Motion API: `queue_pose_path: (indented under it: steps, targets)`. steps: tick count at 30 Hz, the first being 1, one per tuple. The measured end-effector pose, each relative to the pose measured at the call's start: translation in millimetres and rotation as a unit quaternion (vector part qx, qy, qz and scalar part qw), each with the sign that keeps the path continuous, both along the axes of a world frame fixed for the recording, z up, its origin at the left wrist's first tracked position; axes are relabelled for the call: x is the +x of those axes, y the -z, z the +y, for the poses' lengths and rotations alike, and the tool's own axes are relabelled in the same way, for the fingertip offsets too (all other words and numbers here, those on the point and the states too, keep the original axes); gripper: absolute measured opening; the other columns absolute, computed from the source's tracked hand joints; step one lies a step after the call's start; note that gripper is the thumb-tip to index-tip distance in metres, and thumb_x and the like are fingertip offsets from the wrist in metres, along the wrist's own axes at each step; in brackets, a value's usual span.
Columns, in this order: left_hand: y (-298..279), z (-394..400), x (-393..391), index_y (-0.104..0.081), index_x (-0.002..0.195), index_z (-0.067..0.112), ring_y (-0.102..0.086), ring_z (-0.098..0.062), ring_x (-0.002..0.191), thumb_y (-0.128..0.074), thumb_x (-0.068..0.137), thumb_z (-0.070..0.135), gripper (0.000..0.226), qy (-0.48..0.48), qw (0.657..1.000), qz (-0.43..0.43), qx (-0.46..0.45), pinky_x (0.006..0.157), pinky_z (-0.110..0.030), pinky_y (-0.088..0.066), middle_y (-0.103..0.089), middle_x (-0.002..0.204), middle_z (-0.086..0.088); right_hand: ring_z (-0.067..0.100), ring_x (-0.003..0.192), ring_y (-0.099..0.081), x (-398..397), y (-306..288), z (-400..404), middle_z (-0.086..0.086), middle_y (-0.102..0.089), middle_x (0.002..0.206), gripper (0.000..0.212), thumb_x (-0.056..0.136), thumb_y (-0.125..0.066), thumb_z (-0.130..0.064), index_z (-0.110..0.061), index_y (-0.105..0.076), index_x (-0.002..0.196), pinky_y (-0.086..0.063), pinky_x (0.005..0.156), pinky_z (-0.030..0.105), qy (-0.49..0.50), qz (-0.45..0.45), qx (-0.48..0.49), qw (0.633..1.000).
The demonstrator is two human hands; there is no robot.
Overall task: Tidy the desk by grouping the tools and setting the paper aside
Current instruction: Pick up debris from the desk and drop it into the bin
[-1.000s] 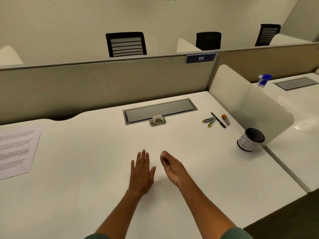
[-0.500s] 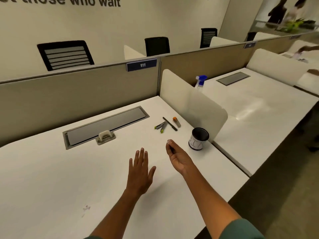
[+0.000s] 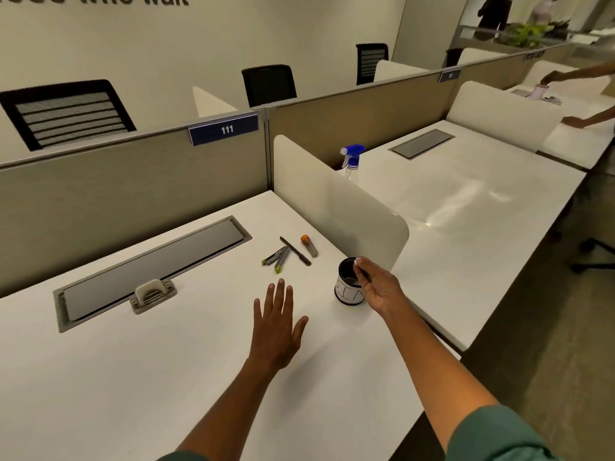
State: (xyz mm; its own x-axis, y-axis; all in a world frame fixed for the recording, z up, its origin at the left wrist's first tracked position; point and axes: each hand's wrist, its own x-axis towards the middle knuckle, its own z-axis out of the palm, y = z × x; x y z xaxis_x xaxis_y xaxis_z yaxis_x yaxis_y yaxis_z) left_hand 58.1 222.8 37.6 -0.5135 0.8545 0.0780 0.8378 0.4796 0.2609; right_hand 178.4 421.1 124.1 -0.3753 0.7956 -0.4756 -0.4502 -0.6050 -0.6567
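My right hand (image 3: 377, 287) is closed on a thin dark tool with a pale tip, and holds it at the rim of the black-and-white cup (image 3: 346, 292) near the desk's right edge. My left hand (image 3: 278, 322) rests flat on the white desk (image 3: 133, 377) with fingers spread and nothing in it. Beyond it lie two grey pens with green tips (image 3: 276, 257), a black pen (image 3: 295, 251) and an orange-capped tube (image 3: 309, 246), close together. The paper is out of view.
A grey cable hatch (image 3: 153, 264) with a white clip (image 3: 151, 294) is set into the desk's back. A white divider (image 3: 336, 211) stands right behind the cup. A blue-topped spray bottle (image 3: 352, 158) is on the neighbouring desk. Another person's hands (image 3: 572, 121) work far right.
My right hand has moved right with the thin tool, from the desk's middle to the cup's rim. The view has swung right, so the paper has left the frame. My left hand stayed flat.
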Motion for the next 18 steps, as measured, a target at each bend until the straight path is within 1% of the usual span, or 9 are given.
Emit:
queue_pose_path:
  steps: [4,6,7,9,11,12,14,16,18]
  targets:
    - [4.5,5.9,-9.2,-0.008,0.154,0.013,0.007,-0.028,0.150,-0.008,0.096,0.060,0.075,-0.006,1.000,0.006,0.002,0.118,-0.051,-0.003,0.004,0.163,-0.007,0.023,0.078,-0.065,-4.6,7.7,21.1,0.016,-0.066,0.081,0.012,0.077,-0.066,0.017,0.006,-0.065,0.082,-0.059,0.063,0.024,0.008,-0.064,0.045,0.997]
    - [9.5,5.1,-14.4,-0.010,0.155,0.012,0.006,-0.027,0.150,-0.013,0.097,0.058,0.074,-0.012,1.000,0.006,-0.006,0.118,-0.051,-0.005,0.003,0.163,-0.007,0.023,0.080,-0.065,-7.4,11.6,28.3,0.014,-0.067,0.084,0.010,0.079,-0.068,0.013,0.004,-0.068,0.084,-0.059,0.069,0.022,-0.017,-0.141,0.102,0.985]
    - [12.1,3.8,-16.9,-0.011,0.155,0.013,0.006,-0.027,0.150,-0.014,0.097,0.058,0.073,-0.016,1.000,0.005,-0.009,0.118,-0.052,-0.005,0.003,0.163,-0.007,0.023,0.082,-0.065,-8.8,14.5,31.5,0.013,-0.069,0.087,0.011,0.079,-0.070,0.008,0.002,-0.070,0.088,-0.057,0.075,0.022,-0.035,-0.225,0.158,0.961]
    - [14.8,0.3,-21.3,-0.011,0.155,0.013,0.006,-0.027,0.150,-0.015,0.097,0.057,0.073,-0.020,1.000,0.003,-0.008,0.118,-0.052,-0.005,0.003,0.163,-0.007,0.020,0.086,-0.064,-10.8,18.8,36.4,0.011,-0.072,0.094,0.015,0.082,-0.069,0.000,-0.002,-0.074,0.096,-0.050,0.082,0.023,-0.077,-0.407,0.295,0.861]
    - [16.4,-3.9,-24.5,-0.011,0.154,0.012,0.005,-0.028,0.150,-0.014,0.097,0.058,0.073,-0.023,1.000,0.005,-0.011,0.118,-0.052,-0.006,0.002,0.163,-0.008,0.028,0.094,-0.065,-14.8,20.5,39.9,0.016,-0.073,0.099,0.018,0.084,-0.061,0.003,0.002,-0.074,0.096,-0.049,0.084,0.027,-0.120,-0.490,0.397,0.767]
    - [16.5,-6.2,-25.8,-0.013,0.154,0.012,0.003,-0.029,0.150,-0.014,0.097,0.058,0.073,-0.024,1.000,0.007,-0.011,0.118,-0.053,-0.007,0.000,0.163,-0.008,0.035,0.098,-0.065,-17.6,22.5,41.9,0.022,-0.071,0.101,0.019,0.083,-0.056,0.007,0.007,-0.072,0.094,-0.053,0.084,0.033,-0.138,-0.511,0.432,0.730]
    - [15.5,-10.2,-28.0,-0.015,0.153,0.011,-0.001,-0.030,0.150,-0.014,0.097,0.057,0.073,-0.027,1.000,0.010,-0.011,0.117,-0.053,-0.009,-0.003,0.163,-0.010,0.043,0.099,-0.061,-21.8,24.6,45.2,0.030,-0.065,0.101,0.020,0.079,-0.050,0.011,0.012,-0.066,0.090,-0.056,0.073,0.044,-0.163,-0.545,0.457,0.683]
    - [14.5,-13.9,-30.3,-0.013,0.153,0.011,0.000,-0.030,0.150,-0.012,0.097,0.057,0.073,-0.032,0.999,0.012,-0.012,0.117,-0.052,-0.008,-0.002,0.163,-0.009,0.041,0.090,-0.064,-24.7,23.0,44.5,0.028,-0.065,0.097,0.018,0.080,-0.052,0.010,0.010,-0.069,0.084,-0.052,0.054,0.030,-0.169,-0.563,0.464,0.663]
    - [13.5,-17.2,-31.8,-0.010,0.154,0.012,0.004,-0.029,0.150,-0.012,0.097,0.058,0.073,-0.037,0.999,0.011,-0.016,0.117,-0.051,-0.003,0.002,0.163,-0.008,0.035,0.082,-0.063,-26.2,22.8,44.1,0.021,-0.067,0.091,0.018,0.080,-0.056,0.008,0.002,-0.072,0.079,-0.048,0.058,0.026,-0.166,-0.568,0.484,0.645]
